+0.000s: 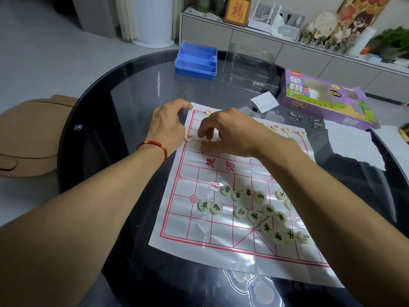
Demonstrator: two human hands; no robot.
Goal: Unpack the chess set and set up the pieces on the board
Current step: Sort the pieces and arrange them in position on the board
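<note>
Red xiangqi pieces partly placed at 12 o'clock; black pieces remain heaped; your right hand fingers pinch narrowly, contents hidden.

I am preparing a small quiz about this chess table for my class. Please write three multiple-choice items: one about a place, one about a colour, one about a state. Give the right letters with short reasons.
1. Where is the blue tray?
A. on the far side of the table, beyond the board
B. on the board
C. on the floor

2. What colour are the lines of the board?
A. green
B. red
C. black

3. How do the black-lettered pieces lie?
A. in neat rows
B. stacked in the tray
C. loose, in a scattered group on the near half

Answers:
1 A: the blue tray sits near the far rim of the table.
2 B: the board has a red grid.
3 C: the black-lettered pieces lie unsorted, off the line crossings.
</note>
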